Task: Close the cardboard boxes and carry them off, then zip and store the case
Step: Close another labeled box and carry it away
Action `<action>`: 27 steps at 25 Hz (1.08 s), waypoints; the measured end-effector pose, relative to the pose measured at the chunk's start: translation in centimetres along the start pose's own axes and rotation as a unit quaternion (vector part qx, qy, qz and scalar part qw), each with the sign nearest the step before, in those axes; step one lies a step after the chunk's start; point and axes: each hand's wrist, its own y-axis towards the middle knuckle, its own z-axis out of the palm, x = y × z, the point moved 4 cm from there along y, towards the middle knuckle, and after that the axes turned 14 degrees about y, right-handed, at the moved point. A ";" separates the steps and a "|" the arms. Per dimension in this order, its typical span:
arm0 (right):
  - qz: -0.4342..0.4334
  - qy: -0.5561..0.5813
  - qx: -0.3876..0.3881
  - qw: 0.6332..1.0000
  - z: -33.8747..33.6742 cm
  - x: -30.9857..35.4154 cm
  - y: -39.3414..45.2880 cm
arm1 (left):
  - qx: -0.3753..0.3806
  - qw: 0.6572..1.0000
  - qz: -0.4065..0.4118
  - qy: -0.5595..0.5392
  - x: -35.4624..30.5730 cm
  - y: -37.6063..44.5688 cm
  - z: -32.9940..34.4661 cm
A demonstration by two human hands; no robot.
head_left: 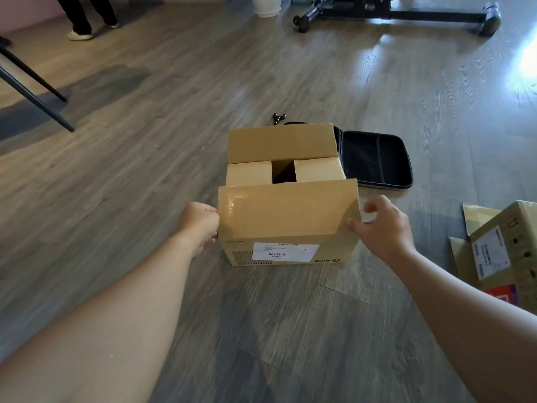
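A brown cardboard box with a white label stands on the wooden floor in front of me. Its two short flaps are folded in; the far long flap stands up and the near long flap is raised. My left hand grips the near flap's left edge. My right hand touches its right edge, fingers spread. Behind the box lies an open black zip case. A second cardboard box lies at the right edge.
A small black metal part lies on the floor beyond the box. Black table legs stand at the left, a wheeled black stand and a white vase at the back. A person's legs are far left.
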 end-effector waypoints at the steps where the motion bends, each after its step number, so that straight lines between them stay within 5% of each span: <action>1: -0.008 0.005 0.019 1.000 0.1 0.0 0.0 | -0.008 0.999 0.018 0.032 -0.3 0.0 0.0; 5: -0.059 -0.036 0.056 0.996 0.4 -0.3 -0.4 | 0.006 0.968 0.116 0.224 -1.8 -0.9 0.8; 12: -0.026 -0.081 0.060 0.995 -1.4 -2.8 -1.4 | 0.104 0.925 0.198 0.306 -2.3 -1.8 3.0; 16: -0.002 -0.126 -0.012 0.992 -2.5 -2.5 -0.3 | 0.099 0.898 0.238 0.357 -3.2 -2.7 4.3; 22: 0.113 -0.046 -0.056 0.991 -5.1 -3.3 2.2 | 0.145 0.847 0.309 0.409 -5.3 -5.4 7.7; 27: 0.059 0.090 -0.191 0.976 -8.3 -2.9 2.9 | 0.205 0.861 0.295 0.360 -5.9 -6.6 10.1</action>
